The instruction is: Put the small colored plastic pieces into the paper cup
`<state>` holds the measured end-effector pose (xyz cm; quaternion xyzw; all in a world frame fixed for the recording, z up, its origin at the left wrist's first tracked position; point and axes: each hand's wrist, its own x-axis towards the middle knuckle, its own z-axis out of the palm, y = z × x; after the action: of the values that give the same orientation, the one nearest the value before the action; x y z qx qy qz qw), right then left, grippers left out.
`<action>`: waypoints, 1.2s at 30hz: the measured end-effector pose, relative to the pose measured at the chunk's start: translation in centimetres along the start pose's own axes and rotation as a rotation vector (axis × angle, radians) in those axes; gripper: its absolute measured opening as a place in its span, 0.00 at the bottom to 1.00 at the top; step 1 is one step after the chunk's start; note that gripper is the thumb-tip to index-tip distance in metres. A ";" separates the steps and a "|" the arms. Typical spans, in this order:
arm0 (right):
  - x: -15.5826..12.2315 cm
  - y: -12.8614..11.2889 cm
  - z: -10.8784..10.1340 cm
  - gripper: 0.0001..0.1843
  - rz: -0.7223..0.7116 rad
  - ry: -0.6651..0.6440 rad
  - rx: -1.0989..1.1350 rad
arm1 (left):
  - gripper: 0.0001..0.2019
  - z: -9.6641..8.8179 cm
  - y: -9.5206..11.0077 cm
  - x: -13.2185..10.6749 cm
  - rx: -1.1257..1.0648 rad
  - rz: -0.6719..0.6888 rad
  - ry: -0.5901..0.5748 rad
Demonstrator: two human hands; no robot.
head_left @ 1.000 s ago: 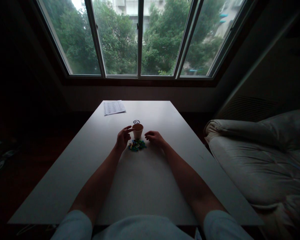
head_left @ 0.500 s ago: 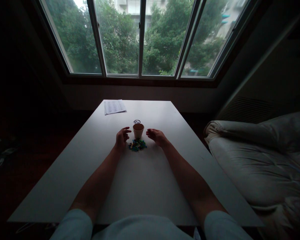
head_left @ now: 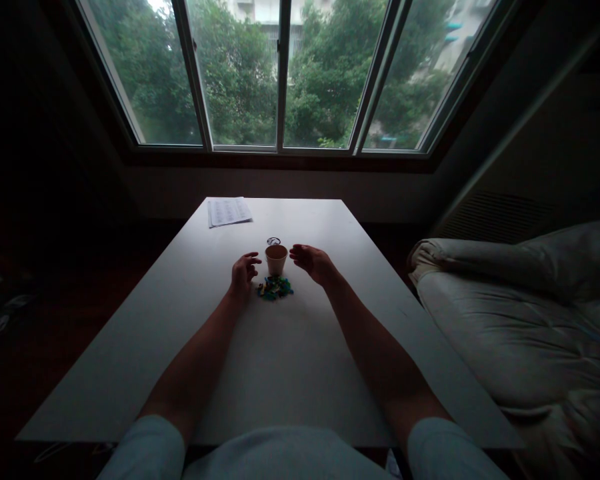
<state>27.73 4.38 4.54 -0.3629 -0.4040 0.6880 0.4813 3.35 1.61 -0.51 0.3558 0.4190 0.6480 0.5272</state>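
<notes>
A small paper cup (head_left: 276, 259) stands upright near the middle of a white table (head_left: 260, 353). A pile of several small coloured pieces (head_left: 275, 288), blue, green and yellow, lies just in front of it. My left hand (head_left: 243, 273) rests left of the cup and pile, fingers loosely curled and apart, holding nothing. My right hand (head_left: 312, 261) hovers right of the cup, raised a little off the table, fingers spread toward the cup, empty.
A printed sheet of paper (head_left: 229, 211) lies at the table's far left. A small dark ring-shaped object (head_left: 273, 241) sits behind the cup. A pale quilted cushion or mattress (head_left: 525, 313) is at the right. Windows (head_left: 280, 73) face trees.
My left hand's fingers have come away from the cup's rim. My right hand has lifted and moved closer to the cup's right side.
</notes>
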 end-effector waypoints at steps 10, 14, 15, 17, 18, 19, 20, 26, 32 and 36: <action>-0.8 -1.2 2.5 0.11 0.028 -0.071 -0.006 | 0.14 0.1 -1.0 0.6 0.216 0.137 0.138; -1.1 -1.5 3.0 0.13 0.035 -0.111 -0.087 | 0.14 0.4 -0.9 0.2 0.280 0.149 0.137; -1.2 -1.6 3.1 0.13 0.027 -0.117 -0.110 | 0.13 0.5 -0.8 0.1 0.285 0.145 0.134; -1.3 -1.7 3.0 0.14 0.009 -0.127 -0.146 | 0.13 0.7 -0.7 -0.2 0.286 0.139 0.118; -1.3 -1.7 2.9 0.14 -0.001 -0.132 -0.161 | 0.13 0.9 -0.7 -0.3 0.279 0.138 0.108; -1.3 -1.8 2.7 0.15 -0.011 -0.138 -0.174 | 0.12 1.0 -0.7 -0.4 0.265 0.132 0.098; -1.2 -1.8 2.5 0.15 -0.024 -0.140 -0.190 | 0.12 1.2 -0.7 -0.4 0.236 0.118 0.090; 0.0 -0.7 0.7 0.10 -0.132 -0.030 -0.473 | 0.11 2.0 -1.3 -0.6 -0.239 -0.202 0.103; 0.5 1.3 -0.9 0.07 -0.090 -0.204 -1.018 | 0.10 2.1 -1.1 -0.6 -0.379 -0.241 0.096; 0.3 2.1 -1.4 0.08 -0.079 -0.270 -1.365 | 0.10 1.7 -1.0 -0.2 -0.346 -0.178 0.120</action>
<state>28.09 4.53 1.98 -0.4808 -0.8153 0.3012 0.1156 5.29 1.76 -0.75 0.1823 0.3619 0.6810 0.6099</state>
